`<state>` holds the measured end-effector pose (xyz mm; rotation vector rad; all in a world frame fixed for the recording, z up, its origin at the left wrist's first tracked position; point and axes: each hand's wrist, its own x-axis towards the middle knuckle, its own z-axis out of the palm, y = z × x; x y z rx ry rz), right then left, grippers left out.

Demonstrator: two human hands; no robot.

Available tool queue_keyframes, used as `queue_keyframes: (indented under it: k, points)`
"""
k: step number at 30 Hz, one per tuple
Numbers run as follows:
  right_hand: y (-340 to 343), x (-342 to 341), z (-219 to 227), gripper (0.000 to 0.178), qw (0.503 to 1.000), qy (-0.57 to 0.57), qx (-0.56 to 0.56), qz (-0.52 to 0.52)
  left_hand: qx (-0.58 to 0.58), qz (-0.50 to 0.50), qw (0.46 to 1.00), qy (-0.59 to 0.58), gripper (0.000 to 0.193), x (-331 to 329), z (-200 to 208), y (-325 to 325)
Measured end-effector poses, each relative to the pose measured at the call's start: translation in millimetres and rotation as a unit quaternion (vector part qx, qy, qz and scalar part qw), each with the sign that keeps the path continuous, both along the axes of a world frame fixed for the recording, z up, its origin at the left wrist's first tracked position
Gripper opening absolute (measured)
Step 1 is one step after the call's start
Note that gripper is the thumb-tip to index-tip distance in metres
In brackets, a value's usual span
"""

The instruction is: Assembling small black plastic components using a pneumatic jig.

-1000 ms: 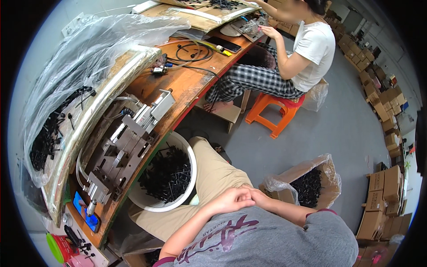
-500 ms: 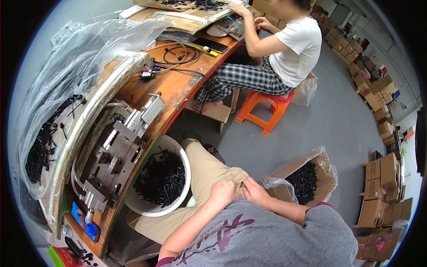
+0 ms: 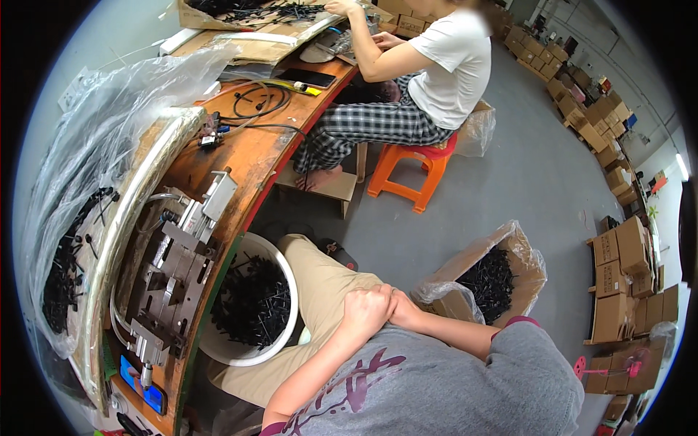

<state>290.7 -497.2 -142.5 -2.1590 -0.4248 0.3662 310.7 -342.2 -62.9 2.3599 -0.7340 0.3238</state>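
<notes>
Both of my hands rest together on my lap, against the beige trousers (image 3: 309, 265) and the hem of my grey shirt (image 3: 451, 370). My left hand (image 3: 366, 308) is closed, its fingers bent toward and touching the right hand. Partly behind it, my right hand (image 3: 404, 311) is also closed. Whatever lies between them, if anything, is hidden. Left of my legs stands a white bucket (image 3: 294, 291) filled with thin black parts (image 3: 254, 301). Beyond it, a metal clamping fixture (image 3: 174, 280) with air cylinders is on the wooden bench, untouched.
A plastic-lined carton (image 3: 534, 265) of black parts stands to my right. Plastic sheeting (image 3: 145, 94) covers more black parts along the wall. A phone (image 3: 145, 389) lies by the fixture. Another person sits on an orange stool (image 3: 414, 178), working at the bench's far end.
My hands have come together from slightly apart, where they gripped cloth at my waist. The view has shifted a little. The co-worker's arms remain over the bench.
</notes>
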Motion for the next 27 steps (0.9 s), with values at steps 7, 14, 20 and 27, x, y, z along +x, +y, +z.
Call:
queue_keyframes:
  k: [7,14,20,27]
  points:
    - [6.5,22.3,-20.1,0.02,0.995,-0.011,-0.074,0.061,0.007,-0.075,0.997,-0.029,0.015,-0.3,-2.5,-9.7]
    - [3.8,32.3,-9.7,0.021,0.999,0.004,-0.027,0.046,-0.003,-0.082,0.997,-0.008,0.017,5.3,7.4,-9.6]
    - [9.0,37.2,-9.4,0.022,0.999,0.002,-0.014,0.036,0.002,-0.084,0.996,-0.002,0.017,5.1,1.5,-11.7]
    - [9.5,36.7,-8.0,0.023,1.0,0.005,-0.01,0.028,-0.032,-0.08,0.996,0.021,0.018,4.1,10.6,-8.7]
